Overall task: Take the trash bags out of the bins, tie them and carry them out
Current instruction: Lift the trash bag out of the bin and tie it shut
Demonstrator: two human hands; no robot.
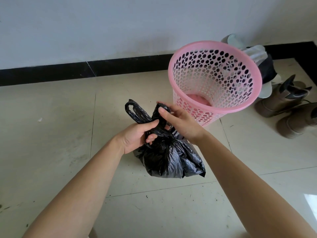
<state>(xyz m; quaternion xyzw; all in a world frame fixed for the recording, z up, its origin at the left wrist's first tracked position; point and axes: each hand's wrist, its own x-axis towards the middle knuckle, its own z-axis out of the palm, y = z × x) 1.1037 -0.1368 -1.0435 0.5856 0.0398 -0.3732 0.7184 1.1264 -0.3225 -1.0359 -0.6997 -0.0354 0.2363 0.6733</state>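
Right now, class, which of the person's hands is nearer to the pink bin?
Right. The right hand pinches a handle of the black trash bag just beside the pink bin; the left hand grips the bag's neck farther from it.

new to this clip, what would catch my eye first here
The perforated pink plastic bin, bagless on the tiled floor right of centre, stands out first. Beside it, the left hand and right hand grip the handles of a crinkled black plastic trash bag resting on the floor.
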